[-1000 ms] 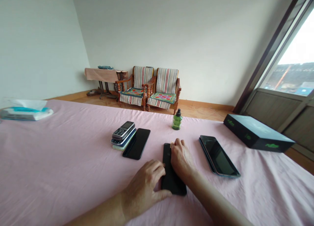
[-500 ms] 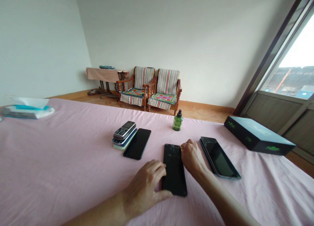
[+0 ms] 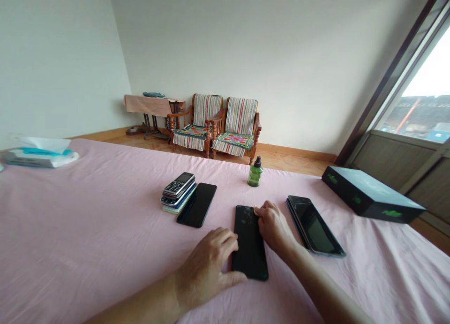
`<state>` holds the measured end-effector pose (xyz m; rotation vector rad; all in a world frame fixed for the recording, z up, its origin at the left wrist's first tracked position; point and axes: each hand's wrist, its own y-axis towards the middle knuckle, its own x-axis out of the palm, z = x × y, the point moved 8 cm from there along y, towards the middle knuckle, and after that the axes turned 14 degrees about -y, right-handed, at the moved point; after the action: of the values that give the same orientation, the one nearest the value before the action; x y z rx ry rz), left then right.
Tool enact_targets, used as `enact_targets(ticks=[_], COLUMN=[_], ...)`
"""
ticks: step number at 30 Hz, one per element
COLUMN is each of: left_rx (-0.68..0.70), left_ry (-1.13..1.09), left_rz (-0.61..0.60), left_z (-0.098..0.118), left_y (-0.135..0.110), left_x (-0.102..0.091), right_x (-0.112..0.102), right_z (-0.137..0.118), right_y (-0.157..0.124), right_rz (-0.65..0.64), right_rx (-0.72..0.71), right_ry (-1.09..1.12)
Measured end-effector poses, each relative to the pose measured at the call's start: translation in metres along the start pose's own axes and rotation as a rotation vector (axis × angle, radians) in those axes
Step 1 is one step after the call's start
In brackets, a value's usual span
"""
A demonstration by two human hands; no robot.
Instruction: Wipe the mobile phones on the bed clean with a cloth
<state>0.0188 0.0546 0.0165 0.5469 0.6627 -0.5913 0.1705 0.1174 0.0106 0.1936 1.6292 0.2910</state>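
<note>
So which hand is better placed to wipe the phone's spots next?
Probably the right hand: it holds a pale thing beside the spots, while the left hand touches the phone lower down.

The left hand point(image 3: 211, 260) is spread, the right hand point(image 3: 276, 225) curled.

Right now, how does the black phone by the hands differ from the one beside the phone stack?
The nearer phone has pale smudges near its far end; the farther phone shows none. The left hand touches the nearer phone; neither hand touches the farther phone. The nearer phone points almost straight away; the farther phone slants rightward. Both are dark and flat, lying on the pink cloth.
</note>
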Motion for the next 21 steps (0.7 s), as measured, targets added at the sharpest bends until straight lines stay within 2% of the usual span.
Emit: enact_targets(ticks=[5, 12, 16, 21], left_rx=[0.006, -0.006, -0.002, 0.000], left_ry=[-0.004, -0.011, -0.016, -0.024], left_rz=[0.005, -0.001, 0.002, -0.001], left_z=[-0.001, -0.001, -0.003, -0.004], left_y=[0.001, 0.001, 0.000, 0.000], left_x=[0.000, 0.000, 0.000, 0.001], right_x=[-0.004, -0.012, -0.011, -0.005], right_z=[-0.005, -0.016, -0.020, -0.022], right_y=[-0.013, -0.048, -0.062, -0.075], right_rz=[-0.025, -0.069, -0.087, -0.048], right_rx=[-0.037, -0.107, -0.112, -0.106], right_ry=[-0.008, 0.074, 0.096, 0.063])
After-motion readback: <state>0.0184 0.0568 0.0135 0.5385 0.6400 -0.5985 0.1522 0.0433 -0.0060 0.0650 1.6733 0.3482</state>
